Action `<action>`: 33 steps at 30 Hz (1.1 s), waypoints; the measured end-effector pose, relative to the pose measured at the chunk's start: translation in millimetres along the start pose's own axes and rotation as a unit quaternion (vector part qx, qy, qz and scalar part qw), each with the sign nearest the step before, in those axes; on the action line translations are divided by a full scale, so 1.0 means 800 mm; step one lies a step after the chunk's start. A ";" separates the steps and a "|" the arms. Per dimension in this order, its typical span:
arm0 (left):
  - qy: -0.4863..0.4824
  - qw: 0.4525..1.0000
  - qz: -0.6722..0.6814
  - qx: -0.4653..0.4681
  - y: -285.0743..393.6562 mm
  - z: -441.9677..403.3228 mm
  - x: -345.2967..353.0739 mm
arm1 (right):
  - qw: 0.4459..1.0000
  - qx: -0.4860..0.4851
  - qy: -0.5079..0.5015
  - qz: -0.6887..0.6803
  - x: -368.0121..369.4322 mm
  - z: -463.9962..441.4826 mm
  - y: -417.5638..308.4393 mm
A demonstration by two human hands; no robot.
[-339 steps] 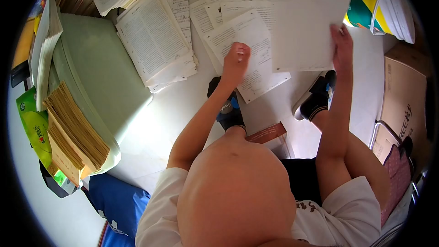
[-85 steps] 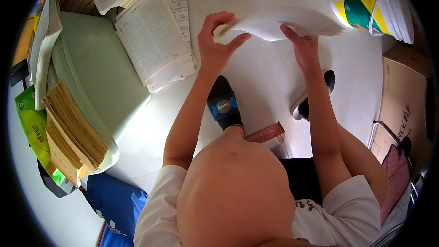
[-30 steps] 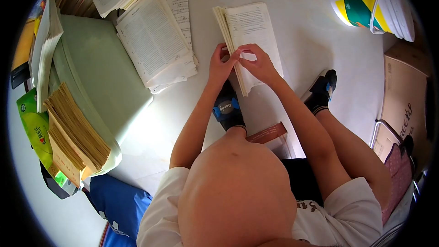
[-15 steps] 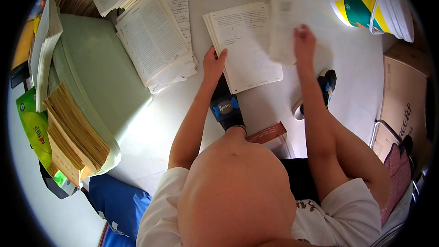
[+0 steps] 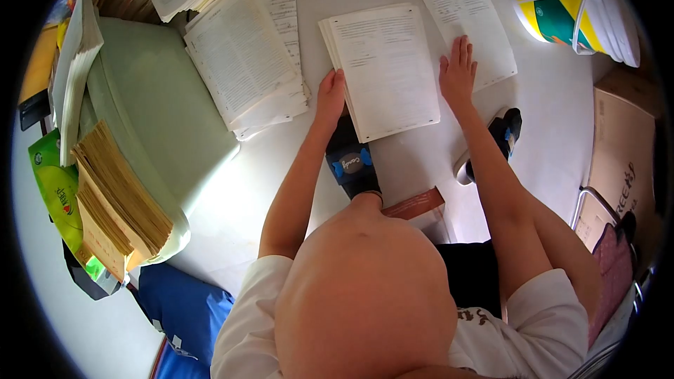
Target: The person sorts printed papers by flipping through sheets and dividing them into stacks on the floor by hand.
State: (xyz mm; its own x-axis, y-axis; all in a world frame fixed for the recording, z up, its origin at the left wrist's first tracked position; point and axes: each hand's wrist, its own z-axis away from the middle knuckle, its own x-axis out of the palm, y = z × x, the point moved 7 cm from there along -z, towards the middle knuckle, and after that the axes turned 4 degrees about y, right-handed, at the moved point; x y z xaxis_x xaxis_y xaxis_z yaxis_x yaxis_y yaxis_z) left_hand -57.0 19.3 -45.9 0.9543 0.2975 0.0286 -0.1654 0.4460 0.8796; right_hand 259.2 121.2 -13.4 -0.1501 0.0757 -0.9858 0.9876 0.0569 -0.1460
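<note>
The head view shows a paper stack lying on the pale floor in front of the person, printed side up, its lower sheets peeking out along the left edge. To the right of the stack, with a narrow strip of floor between, one loose sheet lies flat and apart, so the papers here sit in two separate places, which looks like one page singled out from the rest.

At the stack's left edge is the left hand, thumb against the paper's side and fingers curled in; whether they clamp the edge cannot be told. Right of the stack, the right hand rests palm down on the lower left part of the loose sheet, its fingers stretched out and close together, the thumb spread away, gripping nothing.

Just below the stack is a dark slipper on one foot; the other slipper is lower right of it. Left of the stack lies a pile of printed pages, and beyond that a pale green lid. Far to the stack's right are a yellow and green bucket, past the loose sheet, and a brown carton.
</note>
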 end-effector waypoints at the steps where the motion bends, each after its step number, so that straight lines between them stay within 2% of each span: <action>1: -0.007 1.000 0.002 -0.004 0.001 0.000 0.001 | 1.000 0.014 0.012 -0.005 -0.002 0.001 -0.002; 3: -0.012 1.000 0.005 -0.009 0.001 0.001 0.001 | 0.999 0.027 0.023 -0.010 0.002 -0.001 0.000; 5: -0.019 1.000 -0.006 -0.018 0.000 0.000 0.002 | 0.992 0.037 0.035 -0.114 0.012 -0.007 0.004; 6: -0.020 1.000 -0.007 -0.017 0.001 0.000 0.003 | 0.992 0.038 0.035 -0.114 0.007 -0.005 -0.004; 8: -0.030 0.998 0.042 -0.028 0.003 0.002 0.008 | 0.969 -0.037 0.028 -0.241 -0.020 0.007 -0.056; 9: -0.030 0.998 0.042 -0.028 0.001 0.001 0.010 | 0.969 -0.064 0.017 -0.238 -0.029 0.017 -0.082; 12: -0.019 0.999 0.018 0.019 0.005 0.000 0.007 | 0.938 -0.075 -0.053 -0.335 -0.038 0.052 -0.152; 18: -0.057 0.994 0.085 -0.027 0.012 0.002 0.007 | 0.936 -0.050 -0.100 -0.334 -0.028 0.095 -0.222; 20: -0.059 0.991 0.050 -0.110 0.013 0.012 0.005 | 0.936 -0.037 -0.103 -0.334 -0.026 0.094 -0.226; 33: -0.054 0.993 0.077 -0.072 0.021 0.012 0.011 | 0.914 0.001 -0.108 -0.390 -0.024 0.086 -0.215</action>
State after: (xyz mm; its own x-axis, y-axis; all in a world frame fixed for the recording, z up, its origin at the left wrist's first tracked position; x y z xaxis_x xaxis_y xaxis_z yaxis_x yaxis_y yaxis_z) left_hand -49.1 21.6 -26.5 0.9350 0.2821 0.2150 -0.3373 0.5201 0.7846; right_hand 95.0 41.3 25.0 -0.7970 -0.1858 -0.5747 0.5838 0.0070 -0.8119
